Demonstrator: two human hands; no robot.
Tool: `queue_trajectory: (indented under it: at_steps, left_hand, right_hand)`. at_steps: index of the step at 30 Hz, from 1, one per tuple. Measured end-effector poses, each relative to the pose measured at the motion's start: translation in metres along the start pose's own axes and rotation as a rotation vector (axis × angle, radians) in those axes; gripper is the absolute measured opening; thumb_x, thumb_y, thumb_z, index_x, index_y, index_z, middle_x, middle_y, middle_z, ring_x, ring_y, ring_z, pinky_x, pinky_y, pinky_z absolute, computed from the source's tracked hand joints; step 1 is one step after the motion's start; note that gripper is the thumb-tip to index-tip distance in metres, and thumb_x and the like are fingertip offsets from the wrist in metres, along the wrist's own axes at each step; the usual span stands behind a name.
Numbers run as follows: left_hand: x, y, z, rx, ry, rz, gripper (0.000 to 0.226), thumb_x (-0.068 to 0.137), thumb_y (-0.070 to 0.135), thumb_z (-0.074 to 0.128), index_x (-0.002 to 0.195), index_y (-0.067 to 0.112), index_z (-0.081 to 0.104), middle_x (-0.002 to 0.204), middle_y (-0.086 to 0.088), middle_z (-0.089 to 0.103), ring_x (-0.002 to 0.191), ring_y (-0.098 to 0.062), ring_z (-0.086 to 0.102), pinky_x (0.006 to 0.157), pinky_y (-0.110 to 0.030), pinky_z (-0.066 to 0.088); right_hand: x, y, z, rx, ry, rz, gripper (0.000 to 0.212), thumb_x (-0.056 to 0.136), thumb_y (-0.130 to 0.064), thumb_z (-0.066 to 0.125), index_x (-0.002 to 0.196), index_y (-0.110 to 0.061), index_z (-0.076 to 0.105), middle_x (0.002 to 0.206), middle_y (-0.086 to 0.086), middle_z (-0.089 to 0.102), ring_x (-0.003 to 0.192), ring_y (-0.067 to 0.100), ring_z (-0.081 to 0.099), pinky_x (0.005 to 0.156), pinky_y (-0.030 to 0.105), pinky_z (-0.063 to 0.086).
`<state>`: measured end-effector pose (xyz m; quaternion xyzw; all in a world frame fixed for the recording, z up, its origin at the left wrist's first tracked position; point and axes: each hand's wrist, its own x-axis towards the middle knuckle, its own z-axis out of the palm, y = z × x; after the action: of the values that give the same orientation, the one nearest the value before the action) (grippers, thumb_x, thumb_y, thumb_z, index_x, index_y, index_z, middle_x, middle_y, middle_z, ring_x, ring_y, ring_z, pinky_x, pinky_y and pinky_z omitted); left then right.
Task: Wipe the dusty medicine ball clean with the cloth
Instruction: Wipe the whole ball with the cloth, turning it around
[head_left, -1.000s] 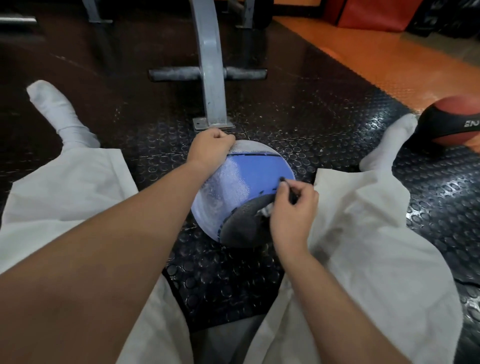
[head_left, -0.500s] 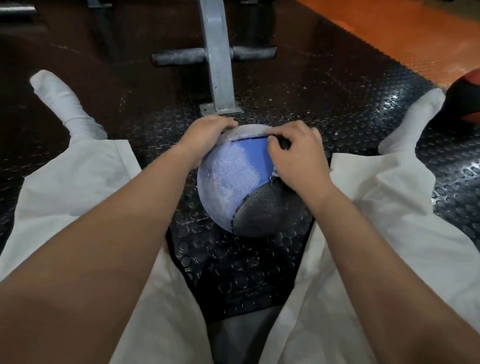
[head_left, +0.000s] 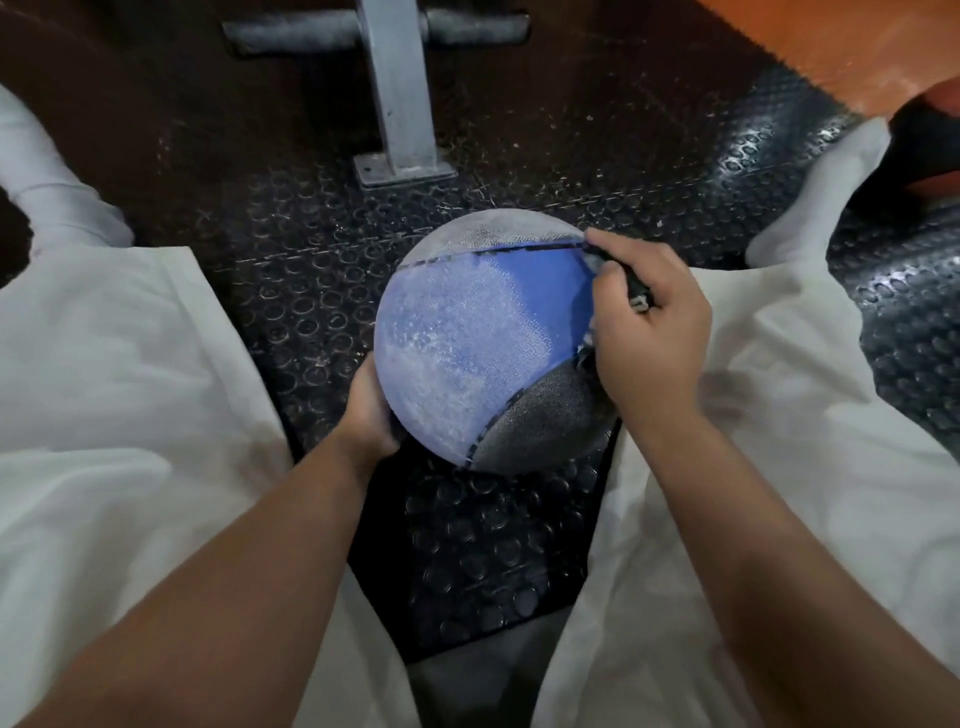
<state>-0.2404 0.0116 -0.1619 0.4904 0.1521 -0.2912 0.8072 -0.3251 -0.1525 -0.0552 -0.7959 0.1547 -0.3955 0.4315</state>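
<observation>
Medicine ball (head_left: 467, 353) rests on the studded black mat (head_left: 291, 291) between our spread legs, its blue and grey panels filmed with pale dust. Starting at the left, our left sock (head_left: 57, 208) lies at the frame's edge, with the white trouser leg (head_left: 130, 364) below it. Next comes our left hand (head_left: 371, 415). Half a second ago it gripped the ball's far upper edge; now it cups the near lower-left side, fingers curled round the curve (their tips are hidden underneath, so we see mostly the back of the hand). Behind the ball a grey metal post (head_left: 400, 104) stands on its foot plate. It is cut off higher in the view than before, since our head has tipped down and closer. On the ball's right part a clean bright-blue patch shows wider, because our right hand (head_left: 644, 332) has slid off the top and now sits on the right flank. Its fingers are bent tight, pinching the dark cloth (head_left: 631, 280) against the surface, with only a strip of cloth showing between thumb and forefinger. Farther right lies our right sock (head_left: 821, 197). At the corner a red and black second ball (head_left: 924, 150) lies by the orange floor (head_left: 831, 47).
</observation>
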Motion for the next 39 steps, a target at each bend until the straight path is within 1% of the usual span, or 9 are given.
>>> queue_trajectory:
  at_steps: [4,8,10,13,16,23,26,30,39]
  left_hand:
    - [-0.001,-0.013,0.015,-0.125,-0.039,0.081,0.061,0.106,0.025,0.027,0.068,0.017,0.075,0.065,0.001,0.072,0.06,-0.013,0.069,0.049,-0.022,0.054]
    - [0.001,-0.008,0.021,-0.218,-0.018,0.083,0.047,0.104,0.032,0.028,0.085,0.014,0.067,0.068,0.0,0.072,0.059,-0.014,0.07,0.051,-0.024,0.055]
    - [0.003,-0.007,0.02,-0.28,-0.031,0.074,0.061,0.104,0.035,0.028,0.072,0.016,0.077,0.07,0.0,0.073,0.059,-0.016,0.07,0.052,-0.027,0.057]
    - [-0.001,-0.004,0.016,-0.316,-0.03,0.071,0.056,0.1,0.037,0.034,0.069,0.018,0.078,0.076,-0.002,0.073,0.067,-0.019,0.07,0.066,-0.031,0.055]
    - [-0.006,0.007,0.009,-0.239,-0.058,0.106,0.031,0.089,0.037,0.045,0.089,0.017,0.068,0.089,-0.003,0.071,0.084,-0.021,0.065,0.081,-0.037,0.049]
    - [-0.03,0.06,0.002,0.038,-0.03,0.117,0.041,0.095,0.042,0.043,0.072,0.021,0.07,0.084,0.0,0.073,0.078,-0.018,0.067,0.071,-0.033,0.051]
    - [-0.046,0.072,0.003,0.114,-0.007,0.129,0.05,0.096,0.046,0.044,0.065,0.022,0.075,0.082,-0.001,0.075,0.072,-0.016,0.071,0.068,-0.032,0.051]
    - [-0.057,0.077,0.004,0.183,0.064,0.173,0.041,0.098,0.042,0.043,0.082,0.018,0.072,0.086,-0.002,0.075,0.083,-0.019,0.07,0.072,-0.033,0.052]
    - [-0.058,0.083,0.007,0.364,0.137,0.203,0.037,0.1,0.037,0.042,0.078,0.023,0.069,0.078,0.005,0.074,0.081,-0.014,0.067,0.068,-0.032,0.049]
  right_hand:
    - [0.001,0.005,-0.003,0.106,0.089,0.094,0.031,0.081,-0.009,0.049,0.096,-0.031,0.066,0.086,-0.016,0.062,0.08,-0.005,0.057,0.075,0.01,0.041]
    - [-0.002,0.003,0.001,0.113,0.118,0.117,0.03,0.078,-0.013,0.05,0.092,-0.032,0.068,0.082,-0.014,0.062,0.076,0.001,0.057,0.073,0.016,0.043]
    - [-0.002,-0.003,0.005,0.11,0.111,0.132,0.027,0.077,-0.017,0.05,0.089,-0.034,0.068,0.084,-0.012,0.064,0.079,-0.002,0.057,0.076,0.016,0.044]
    - [-0.001,-0.01,0.01,0.086,0.079,0.154,0.027,0.077,-0.018,0.051,0.086,-0.037,0.068,0.081,-0.013,0.062,0.077,-0.003,0.056,0.076,0.015,0.044]
    - [0.002,-0.008,0.01,0.128,0.08,0.26,0.029,0.078,-0.018,0.052,0.078,-0.042,0.068,0.079,-0.012,0.063,0.071,-0.001,0.055,0.072,0.018,0.044]
    - [-0.015,0.015,0.017,0.384,0.196,0.576,0.026,0.087,-0.01,0.052,0.081,-0.024,0.073,0.08,-0.005,0.069,0.071,0.007,0.057,0.069,0.027,0.046]
    - [-0.026,0.025,0.028,0.488,0.254,0.714,0.026,0.088,-0.004,0.048,0.09,-0.01,0.074,0.087,0.002,0.072,0.083,0.014,0.065,0.082,0.035,0.051]
    - [-0.035,0.031,0.036,0.48,0.298,0.799,0.029,0.082,-0.006,0.048,0.085,-0.014,0.076,0.099,0.008,0.073,0.102,0.025,0.066,0.094,0.042,0.051]
    - [-0.033,0.03,0.03,0.431,0.191,0.692,0.026,0.09,-0.004,0.049,0.093,-0.015,0.072,0.072,-0.015,0.066,0.065,-0.005,0.056,0.073,0.018,0.046]
